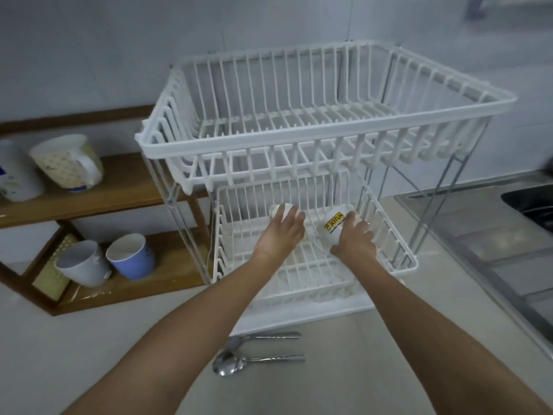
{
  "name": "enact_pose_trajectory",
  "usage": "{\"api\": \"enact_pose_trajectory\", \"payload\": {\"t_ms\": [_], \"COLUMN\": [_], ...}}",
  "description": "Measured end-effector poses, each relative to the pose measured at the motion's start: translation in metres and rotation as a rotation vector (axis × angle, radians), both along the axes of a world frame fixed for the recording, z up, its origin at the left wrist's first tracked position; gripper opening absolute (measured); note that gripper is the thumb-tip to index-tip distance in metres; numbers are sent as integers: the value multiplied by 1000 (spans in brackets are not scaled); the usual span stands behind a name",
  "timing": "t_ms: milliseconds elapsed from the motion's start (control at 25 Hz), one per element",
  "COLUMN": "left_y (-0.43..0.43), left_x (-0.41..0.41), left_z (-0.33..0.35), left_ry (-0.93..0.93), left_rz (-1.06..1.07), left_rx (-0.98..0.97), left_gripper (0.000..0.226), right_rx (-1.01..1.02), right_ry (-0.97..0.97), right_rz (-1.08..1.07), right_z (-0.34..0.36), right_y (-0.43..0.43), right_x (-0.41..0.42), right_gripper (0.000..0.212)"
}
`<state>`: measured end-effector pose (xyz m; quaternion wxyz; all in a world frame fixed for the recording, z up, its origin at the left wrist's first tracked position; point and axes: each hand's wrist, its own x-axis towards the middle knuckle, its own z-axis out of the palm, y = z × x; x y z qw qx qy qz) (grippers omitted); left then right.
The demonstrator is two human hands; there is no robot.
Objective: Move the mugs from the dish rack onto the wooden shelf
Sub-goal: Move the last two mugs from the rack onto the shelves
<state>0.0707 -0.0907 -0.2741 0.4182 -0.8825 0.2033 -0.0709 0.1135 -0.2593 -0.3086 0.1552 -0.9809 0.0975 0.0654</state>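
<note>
A person reaches both bare arms into the lower tier of a white two-tier dish rack standing on a pale kitchen counter. The left hand lies over a plain white mug near the back of the lower basket, fingers spread loosely across it; whether they have closed on it cannot be told. The right hand wraps around a white mug with a yellow label, fingers curled against its side, the mug tilted so its long axis runs up and away toward the back right, its base pointing to the rear. The two mugs sit near each other but apart. The upper tier holds nothing. To the left, a wooden shelf already carries a patterned cream mug lying tipped on its top board beside a white container, and, on the lower board, a grey mug just beside a blue mug, both with mouths open upward. Two metal spoons lie parallel on the counter in front of the rack, handles pointing right.
</note>
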Motion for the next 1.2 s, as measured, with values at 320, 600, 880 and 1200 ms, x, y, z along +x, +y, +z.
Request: {"api": "enact_pose_trajectory", "payload": {"t_ms": [320, 600, 880, 1200], "left_y": [-8, -7, 0, 43], "left_x": [50, 53, -36, -180], "left_z": [-20, -20, 35, 62], "left_ry": [13, -88, 38, -18], "left_rz": [-152, -158, 209, 209], "left_rx": [358, 182, -969, -1887], "left_gripper": [75, 48, 96, 83], "right_rx": [-53, -54, 375, 1467], "right_ry": [-92, -150, -171, -171], "right_rz": [36, 82, 6, 230], "right_z": [-10, -11, -16, 19], "right_y": [-2, -8, -27, -18], "right_x": [1, 4, 9, -54], "right_gripper": [98, 92, 82, 70]}}
